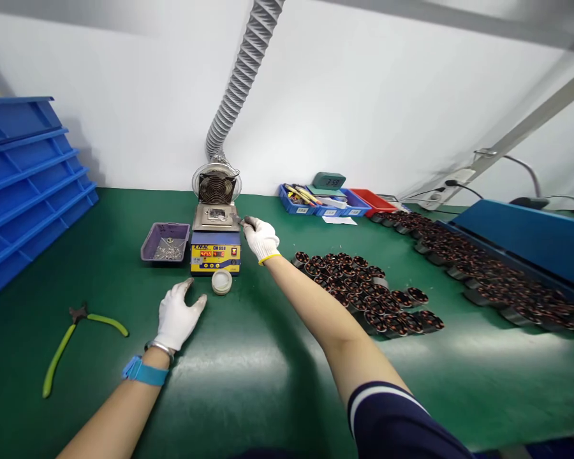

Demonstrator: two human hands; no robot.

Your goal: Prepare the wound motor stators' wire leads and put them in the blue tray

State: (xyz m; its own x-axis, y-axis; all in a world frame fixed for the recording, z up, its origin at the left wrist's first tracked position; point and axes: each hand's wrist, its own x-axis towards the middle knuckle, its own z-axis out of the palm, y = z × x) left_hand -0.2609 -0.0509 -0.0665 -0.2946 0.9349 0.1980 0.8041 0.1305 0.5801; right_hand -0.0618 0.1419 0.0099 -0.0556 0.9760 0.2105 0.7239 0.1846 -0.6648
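My gloved right hand (261, 239) is at the right edge of the solder pot (215, 239), which stands on the desk (249, 357) with the exhaust fan (216, 189) behind it; its fingers are drawn together, but I cannot tell whether they pinch anything. My left hand (178, 317) is spread and empty, near the small round cup (221, 283). Since the lit display (213, 254) suggests heat, I should work slowly, fingertips off the top plate (199, 222), left hand clear of the cup.

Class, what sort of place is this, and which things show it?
Probably a factory or workshop for assembling electrical parts: a unit with a lit digital display, a ribbed duct above it, and many similar round, copper-toned parts.
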